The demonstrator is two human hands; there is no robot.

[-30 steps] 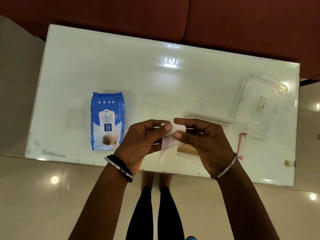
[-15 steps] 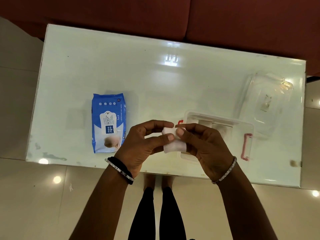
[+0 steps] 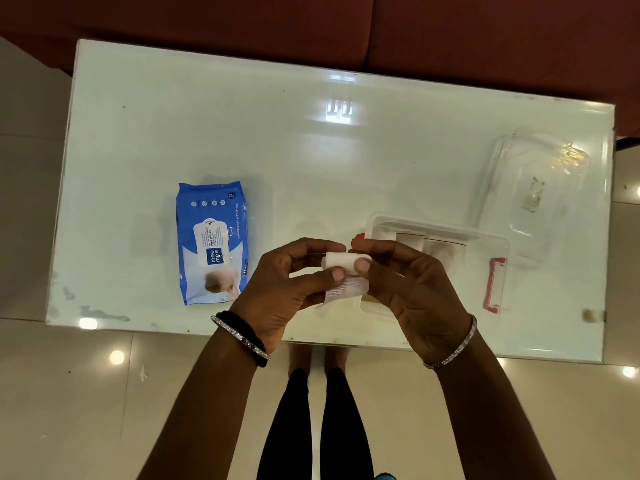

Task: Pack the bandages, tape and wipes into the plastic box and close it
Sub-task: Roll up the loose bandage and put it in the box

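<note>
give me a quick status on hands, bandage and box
Left hand and right hand both gripping bandage roll, loose tail hanging. Plastic box open, lid off beside it. Wipes pack unpacked.

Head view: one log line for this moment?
hands: left + right hold bandage | wipes on table | box open | lid off

A glossy white table [image 3: 311,161] — red sofa [image 3: 450,39] behind (tiled floor [image 3: 69,410] below).
</note>
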